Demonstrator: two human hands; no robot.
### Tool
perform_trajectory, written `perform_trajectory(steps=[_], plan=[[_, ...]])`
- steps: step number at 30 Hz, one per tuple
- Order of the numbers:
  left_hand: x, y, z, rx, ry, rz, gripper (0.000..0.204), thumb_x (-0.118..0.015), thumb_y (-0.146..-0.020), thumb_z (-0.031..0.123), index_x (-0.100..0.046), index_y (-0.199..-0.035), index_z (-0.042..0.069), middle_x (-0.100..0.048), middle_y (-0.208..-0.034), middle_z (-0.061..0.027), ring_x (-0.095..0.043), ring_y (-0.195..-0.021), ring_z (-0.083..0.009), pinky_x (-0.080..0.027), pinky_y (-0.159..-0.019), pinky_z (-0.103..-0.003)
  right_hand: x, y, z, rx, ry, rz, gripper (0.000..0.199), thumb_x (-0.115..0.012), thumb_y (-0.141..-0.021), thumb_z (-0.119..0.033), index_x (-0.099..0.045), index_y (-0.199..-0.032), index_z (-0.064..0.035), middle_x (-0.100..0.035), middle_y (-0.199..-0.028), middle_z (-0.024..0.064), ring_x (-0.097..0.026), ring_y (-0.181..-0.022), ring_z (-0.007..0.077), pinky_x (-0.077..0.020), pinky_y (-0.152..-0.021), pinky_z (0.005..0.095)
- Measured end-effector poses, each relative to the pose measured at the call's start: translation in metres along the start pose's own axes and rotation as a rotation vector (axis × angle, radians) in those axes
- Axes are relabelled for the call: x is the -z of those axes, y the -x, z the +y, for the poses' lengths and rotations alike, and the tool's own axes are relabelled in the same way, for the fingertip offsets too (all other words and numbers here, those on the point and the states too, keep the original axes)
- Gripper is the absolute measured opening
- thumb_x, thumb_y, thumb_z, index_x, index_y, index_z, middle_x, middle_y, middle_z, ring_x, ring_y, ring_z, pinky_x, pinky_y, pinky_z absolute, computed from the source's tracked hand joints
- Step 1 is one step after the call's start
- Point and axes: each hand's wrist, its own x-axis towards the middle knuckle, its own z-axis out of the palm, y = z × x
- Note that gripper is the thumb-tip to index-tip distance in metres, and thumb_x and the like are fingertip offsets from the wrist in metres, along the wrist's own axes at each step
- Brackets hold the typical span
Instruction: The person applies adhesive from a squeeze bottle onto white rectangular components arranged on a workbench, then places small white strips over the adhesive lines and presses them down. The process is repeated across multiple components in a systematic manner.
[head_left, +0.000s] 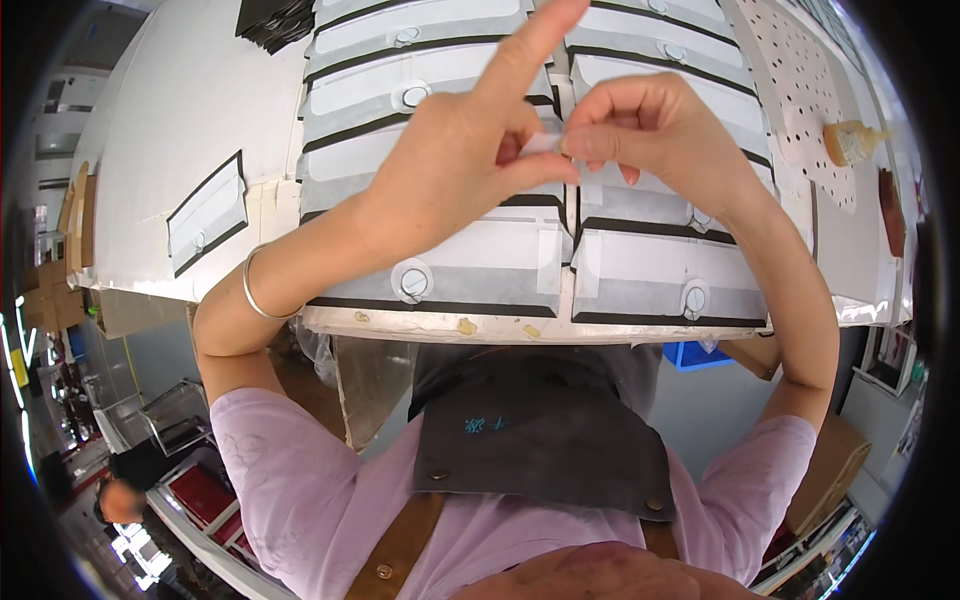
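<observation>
Over the far middle of the table, my two hands meet at a small white piece (541, 144), perhaps a tab or sticker. My left hand (450, 150) holds one end between thumb and curled fingers, its index finger stretched out away from me. At the other end, the thumb and fingertips of my right hand (650, 125) pinch the piece. Beneath them lie flat white-and-grey panels with black edges in two columns. A near left panel (480, 260) and a near right panel (640, 270) each carry a round white disc.
A separate black-edged panel (207, 215) lies at the left. Dark sheets (275, 22) are stacked at the far left. To the right are a white sheet with dark dots (790, 90) and a yellowish bottle (850, 143). Below the table edge sits a blue bin (695, 356).
</observation>
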Motion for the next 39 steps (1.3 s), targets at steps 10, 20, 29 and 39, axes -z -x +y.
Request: perform_trajectory(steps=[10,20,29,39], plan=[[-0.011,0.003,-0.001,0.007,-0.009,0.127,0.068,-0.075,-0.094,0.018,-0.039,-0.151,0.010,-0.072,-0.098,-0.0092,-0.065,-0.073,-0.0164,-0.052,-0.070,-0.027,-0.014,-0.016,0.001,0.080,0.045,-0.041,0.014,-0.075,-0.094,-0.017,-0.075,-0.092,-0.0031,-0.071,-0.080,-0.0020,-0.058,-0.071,0.0040,-0.0430,-0.062,0.0230],[0.030,-0.022,-0.049,-0.273,-0.534,0.239,0.038,-0.069,-0.098,0.024,-0.065,-0.130,0.003,-0.072,-0.107,-0.0139,-0.066,-0.099,-0.0284,-0.052,-0.089,-0.037,0.033,-0.065,0.019,0.300,0.555,0.035,0.011,-0.074,-0.091,-0.016,-0.074,-0.091,-0.0047,-0.066,-0.084,0.0003,-0.059,-0.077,0.0119,-0.0471,-0.069,0.0269],[0.027,-0.019,-0.061,-0.363,-0.631,-0.009,0.052,-0.072,-0.095,0.028,-0.059,-0.138,0.002,-0.055,-0.143,-0.0161,-0.053,-0.130,-0.0356,-0.043,-0.111,-0.043,0.034,-0.094,0.020,0.173,0.423,0.111,0.014,-0.076,-0.093,-0.010,-0.073,-0.093,0.0036,-0.070,-0.084,0.0069,-0.060,-0.074,0.0107,-0.0491,-0.069,0.0280],[0.024,-0.021,-0.061,-0.427,-0.747,-0.070,0.069,-0.067,-0.092,0.048,-0.055,-0.145,0.005,-0.051,-0.150,-0.0148,-0.046,-0.140,-0.0356,-0.037,-0.117,-0.048,0.038,-0.100,0.028,0.247,0.482,0.124,0.015,-0.078,-0.091,-0.012,-0.074,-0.092,0.0023,-0.069,-0.082,0.0062,-0.058,-0.072,0.0123,-0.0475,-0.066,0.0291]])
